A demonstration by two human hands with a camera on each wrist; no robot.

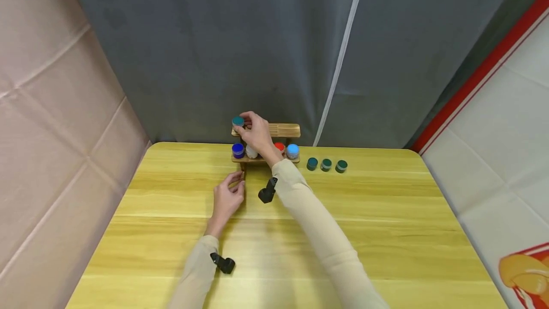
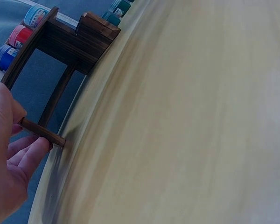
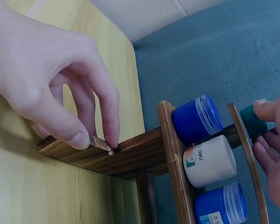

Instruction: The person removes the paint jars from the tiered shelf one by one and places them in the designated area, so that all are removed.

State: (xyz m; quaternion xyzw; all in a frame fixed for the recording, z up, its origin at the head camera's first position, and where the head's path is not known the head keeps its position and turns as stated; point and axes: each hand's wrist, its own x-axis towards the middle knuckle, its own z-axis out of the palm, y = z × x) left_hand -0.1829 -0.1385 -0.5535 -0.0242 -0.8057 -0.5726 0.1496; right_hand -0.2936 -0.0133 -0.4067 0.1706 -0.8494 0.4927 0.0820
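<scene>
A small two-tier wooden rack (image 1: pixel 285 130) stands at the table's back edge. My right hand (image 1: pixel 257 135) grips a teal-lidded paint jar (image 1: pixel 238 121) at the left end of its upper tier; thumb and fingers wrap the jar in the right wrist view. Below, my left hand (image 1: pixel 227 198) pinches a front part of the rack's left leg (image 3: pixel 102 144) between thumb and fingers. On the lower tier sit a dark blue jar (image 1: pixel 238 150), a white jar (image 3: pixel 209 161), another blue jar (image 3: pixel 221 205), a red jar (image 1: pixel 279 147) and a light blue jar (image 1: pixel 293 151). My right hand and wrist partly cover that row.
Three green-lidded jars (image 1: pixel 326 165) stand in a row on the wooden table (image 1: pixel 386 223), right of the rack. A grey curtain (image 1: pixel 206 61) hangs close behind the rack. Pale panels (image 1: pixel 51 132) flank the table on both sides.
</scene>
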